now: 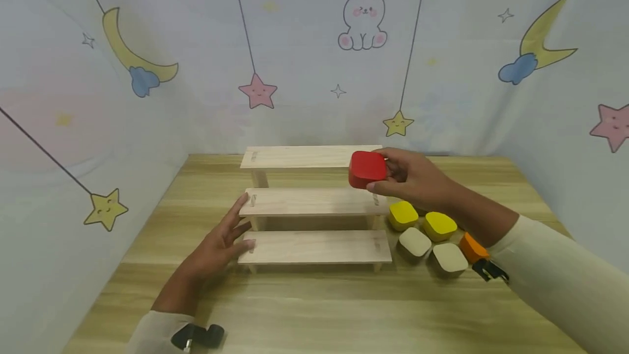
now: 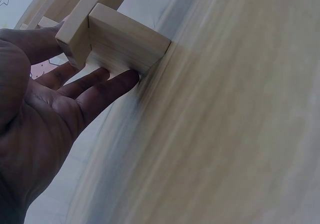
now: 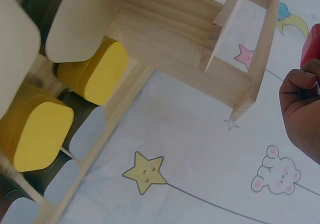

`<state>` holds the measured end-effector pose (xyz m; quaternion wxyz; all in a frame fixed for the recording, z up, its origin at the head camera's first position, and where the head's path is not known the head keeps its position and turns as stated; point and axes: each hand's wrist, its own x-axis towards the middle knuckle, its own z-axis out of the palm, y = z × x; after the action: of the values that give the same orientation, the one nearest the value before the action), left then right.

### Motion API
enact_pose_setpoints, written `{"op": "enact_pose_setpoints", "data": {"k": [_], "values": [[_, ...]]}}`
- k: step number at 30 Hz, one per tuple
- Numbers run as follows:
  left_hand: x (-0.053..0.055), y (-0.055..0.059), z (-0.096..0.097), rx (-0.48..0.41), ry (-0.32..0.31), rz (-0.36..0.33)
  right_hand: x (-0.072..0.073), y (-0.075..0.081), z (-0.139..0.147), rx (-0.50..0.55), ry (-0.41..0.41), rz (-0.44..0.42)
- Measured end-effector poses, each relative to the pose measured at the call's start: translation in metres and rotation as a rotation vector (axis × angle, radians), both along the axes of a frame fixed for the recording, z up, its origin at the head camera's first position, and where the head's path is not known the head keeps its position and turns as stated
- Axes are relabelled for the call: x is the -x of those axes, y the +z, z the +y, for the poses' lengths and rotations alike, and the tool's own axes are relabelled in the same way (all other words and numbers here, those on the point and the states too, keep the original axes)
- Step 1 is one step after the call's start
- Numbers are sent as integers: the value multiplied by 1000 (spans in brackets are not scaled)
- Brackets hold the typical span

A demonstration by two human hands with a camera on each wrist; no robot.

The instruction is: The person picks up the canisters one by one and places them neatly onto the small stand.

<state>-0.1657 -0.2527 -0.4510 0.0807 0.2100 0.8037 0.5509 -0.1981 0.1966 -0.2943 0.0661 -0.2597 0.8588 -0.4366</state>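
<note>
My right hand (image 1: 413, 176) pinches a red rounded-square block (image 1: 368, 167) between thumb and fingers, raised in front of the right end of the top plank. At the edge of the right wrist view, that block and hand are partly cut off. A three-tier wooden step shelf (image 1: 314, 201) stands on the wood-grain table. My left hand (image 1: 216, 250) rests at its left end, thumb on the lowest plank (image 1: 314, 247) and a fingertip at the middle plank's end. In the left wrist view, extended fingers (image 2: 107, 94) touch the shelf's leg panel (image 2: 127, 39).
Right of the shelf sit two yellow blocks (image 1: 439, 226), two cream blocks (image 1: 449, 258) and an orange block (image 1: 473, 248), partly behind my right forearm. The right wrist view also shows pale grey-blue blocks (image 3: 86, 133). A cloth wall (image 1: 304, 42) with cartoon prints surrounds the table (image 1: 314, 310).
</note>
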Motion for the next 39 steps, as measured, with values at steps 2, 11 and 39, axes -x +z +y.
{"op": "enact_pose_setpoints", "data": {"k": [2,11,39], "values": [[0,0,-1,-1,-4,7,2,3,-7,7,16,16],[1,-2,-2,10,-2,26,22,17,-36,-3,45,54],[2,-3,-6,-13,-34,24,82,39,-135,-23,112,-225]]}}
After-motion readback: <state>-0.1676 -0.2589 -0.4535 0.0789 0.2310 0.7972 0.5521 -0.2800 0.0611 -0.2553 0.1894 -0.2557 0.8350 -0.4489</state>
